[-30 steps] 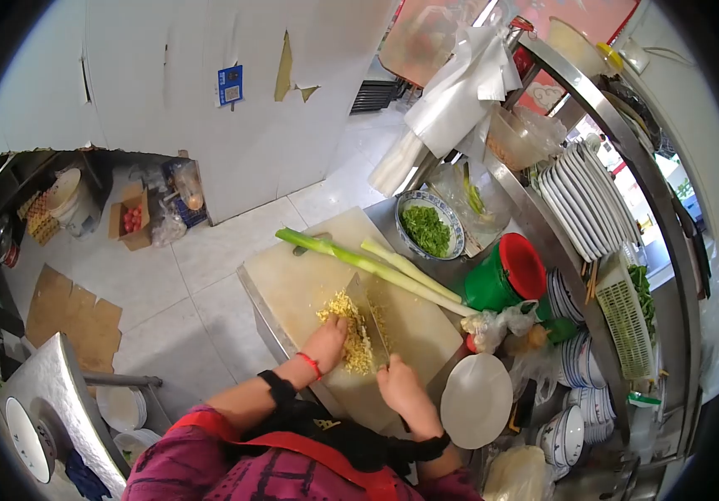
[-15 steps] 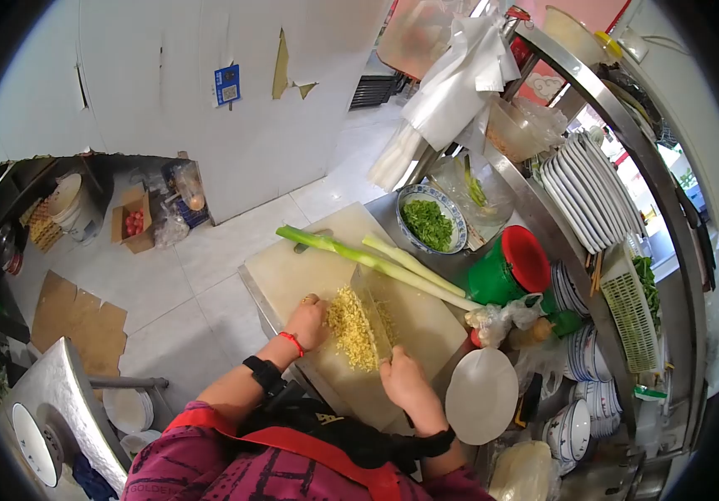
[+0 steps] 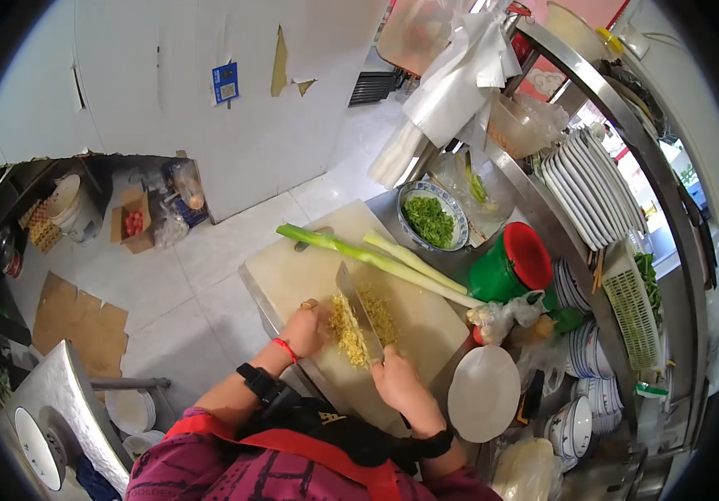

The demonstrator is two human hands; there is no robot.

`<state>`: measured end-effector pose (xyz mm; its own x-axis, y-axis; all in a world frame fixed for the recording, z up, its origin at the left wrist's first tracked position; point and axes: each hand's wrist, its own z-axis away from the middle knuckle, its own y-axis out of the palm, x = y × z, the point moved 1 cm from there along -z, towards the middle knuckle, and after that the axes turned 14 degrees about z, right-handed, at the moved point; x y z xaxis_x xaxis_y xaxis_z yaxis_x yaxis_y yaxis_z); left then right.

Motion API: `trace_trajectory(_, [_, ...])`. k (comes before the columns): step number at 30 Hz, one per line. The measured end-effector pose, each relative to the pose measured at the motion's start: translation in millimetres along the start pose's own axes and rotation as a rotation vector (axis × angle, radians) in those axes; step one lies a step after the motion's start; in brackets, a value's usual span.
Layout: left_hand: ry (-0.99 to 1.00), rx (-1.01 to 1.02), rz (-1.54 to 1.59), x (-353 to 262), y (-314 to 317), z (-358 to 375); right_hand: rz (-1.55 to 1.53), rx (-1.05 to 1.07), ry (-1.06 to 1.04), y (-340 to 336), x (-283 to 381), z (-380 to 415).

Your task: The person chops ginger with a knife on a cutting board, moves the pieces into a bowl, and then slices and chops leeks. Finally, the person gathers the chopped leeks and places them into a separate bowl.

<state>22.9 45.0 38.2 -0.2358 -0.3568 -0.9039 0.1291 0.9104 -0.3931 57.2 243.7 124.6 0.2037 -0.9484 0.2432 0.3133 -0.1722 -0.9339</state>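
Observation:
My right hand (image 3: 401, 384) grips the handle end of a cleaver (image 3: 361, 311). The blade stands on edge across a heap of finely chopped pale-yellow pieces (image 3: 345, 331), perhaps ginger or garlic; more lie right of the blade. My left hand (image 3: 306, 326), fingers curled in and a ring on one, rests against the heap's left side with nothing visible in it. Beneath is a white cutting board (image 3: 280, 280). A green leek stalk (image 3: 330, 245) and a paler stalk (image 3: 409, 263) lie across the board's far side.
Behind the board are a patterned bowl of chopped greens (image 3: 410, 185) and a green tub with a red lid (image 3: 493, 269). A white oval plate (image 3: 485, 392) sits right of my right hand. Stacked plates (image 3: 589, 188) and bowls (image 3: 572, 430) fill the right-hand shelving.
The cleaver has shifted left into the heap and its blade shows more edge-on. My right hand has moved slightly left with it; more chopped pieces now lie right of the blade.

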Motion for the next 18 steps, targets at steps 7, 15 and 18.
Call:
trace_trajectory(7, [-0.123,-0.053,-0.156,-3.0,2.3,1.8,0.011,0.001,-0.020,-3.9,-2.1,3.2])
trace_trajectory(15, [0.146,-0.028,0.087,-24.3,32.2,-34.3,-0.024,-0.090,0.146,-9.6,-21.8,2.9])
trace_trajectory(18, [0.047,-0.027,0.004,-22.8,19.1,-37.2,0.009,-0.046,0.124,-8.9,-26.2,-2.3])
